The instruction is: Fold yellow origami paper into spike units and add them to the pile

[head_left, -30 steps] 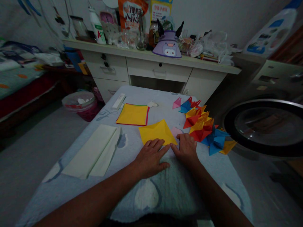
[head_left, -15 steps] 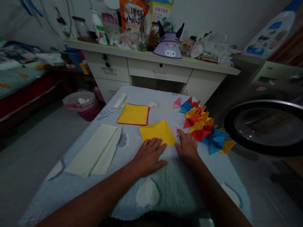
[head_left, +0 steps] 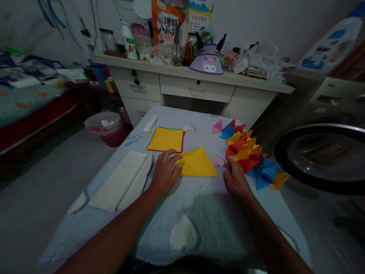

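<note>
A yellow paper folded into a triangle [head_left: 196, 163] lies on the cloth-covered table [head_left: 199, 213] in front of me. My left hand [head_left: 164, 171] rests at its left corner, fingers curled onto the paper's edge. To the right of the triangle, my right hand [head_left: 235, 179] lies on the cloth with its fingers stretched flat, close to a small pink paper piece [head_left: 217, 161]. Behind the triangle sits a stack of square coloured sheets [head_left: 167, 139], yellow on top.
A heap of folded red, yellow and blue paper shapes [head_left: 251, 156] lies at the table's right edge. Folded white paper [head_left: 122, 182] sits on the left. A cluttered desk [head_left: 199, 76] stands behind, a pink bin [head_left: 104, 127] on the floor, a washing machine door [head_left: 322, 152] to the right.
The yellow paper went from a kite-like shape to a flat triangle. My left hand moved up and left to its left corner; my right hand slid slightly right, off the paper.
</note>
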The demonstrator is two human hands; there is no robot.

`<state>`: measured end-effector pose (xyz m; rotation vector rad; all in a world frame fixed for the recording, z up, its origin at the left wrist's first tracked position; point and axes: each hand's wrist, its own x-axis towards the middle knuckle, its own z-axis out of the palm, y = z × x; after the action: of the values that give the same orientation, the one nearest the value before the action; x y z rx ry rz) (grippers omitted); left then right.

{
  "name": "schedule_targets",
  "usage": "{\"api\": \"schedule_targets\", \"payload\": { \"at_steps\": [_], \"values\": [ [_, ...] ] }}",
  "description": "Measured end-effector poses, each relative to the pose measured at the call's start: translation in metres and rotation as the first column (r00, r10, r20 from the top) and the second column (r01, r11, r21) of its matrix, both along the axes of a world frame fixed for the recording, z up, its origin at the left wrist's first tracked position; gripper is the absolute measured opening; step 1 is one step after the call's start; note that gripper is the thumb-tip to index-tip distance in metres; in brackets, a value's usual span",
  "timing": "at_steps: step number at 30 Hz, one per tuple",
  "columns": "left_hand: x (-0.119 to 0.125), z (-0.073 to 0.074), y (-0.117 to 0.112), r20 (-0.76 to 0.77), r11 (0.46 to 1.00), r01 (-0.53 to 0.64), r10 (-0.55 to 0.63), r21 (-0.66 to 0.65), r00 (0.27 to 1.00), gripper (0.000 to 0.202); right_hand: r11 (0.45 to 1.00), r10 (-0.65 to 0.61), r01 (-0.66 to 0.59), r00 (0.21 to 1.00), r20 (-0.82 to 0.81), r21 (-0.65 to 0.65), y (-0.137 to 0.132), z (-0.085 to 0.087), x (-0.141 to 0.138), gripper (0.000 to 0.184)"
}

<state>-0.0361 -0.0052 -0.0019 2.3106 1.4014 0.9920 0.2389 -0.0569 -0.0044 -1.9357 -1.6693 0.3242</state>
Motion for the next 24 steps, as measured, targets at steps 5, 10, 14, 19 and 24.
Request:
{"api": "schedule_targets", "payload": {
  "at_steps": [5, 10, 14, 19, 24],
  "values": [
    [0.001, -0.007, 0.011, 0.105, 0.996, 0.016, -0.007, -0.087, 0.994, 0.029, 0.976, 0.219, -0.219, 0.975, 0.035, 0.002, -0.005, 0.029, -0.027, 0.036],
    [0.003, -0.009, 0.014, 0.11, 0.994, 0.01, 0.002, -0.113, 0.994, 0.029, 0.945, 0.323, -0.32, 0.946, 0.032, -0.068, 0.001, 0.036, -0.066, 0.045],
    [0.003, -0.007, 0.015, 0.118, 0.991, 0.012, 0.004, -0.137, 0.993, 0.03, 0.92, 0.381, -0.372, 0.923, 0.056, -0.122, 0.012, 0.027, -0.086, 0.053],
    [0.005, -0.008, 0.016, 0.163, 0.984, 0.06, -0.032, -0.166, 0.986, 0.032, 0.916, 0.384, -0.374, 0.922, 0.051, -0.141, 0.018, 0.018, -0.097, 0.058],
    [0.005, -0.003, 0.013, 0.202, 0.975, 0.078, -0.035, -0.208, 0.979, 0.036, 0.917, 0.398, -0.39, 0.91, 0.119, -0.085, 0.012, 0.016, -0.095, 0.037]
  ]
}}
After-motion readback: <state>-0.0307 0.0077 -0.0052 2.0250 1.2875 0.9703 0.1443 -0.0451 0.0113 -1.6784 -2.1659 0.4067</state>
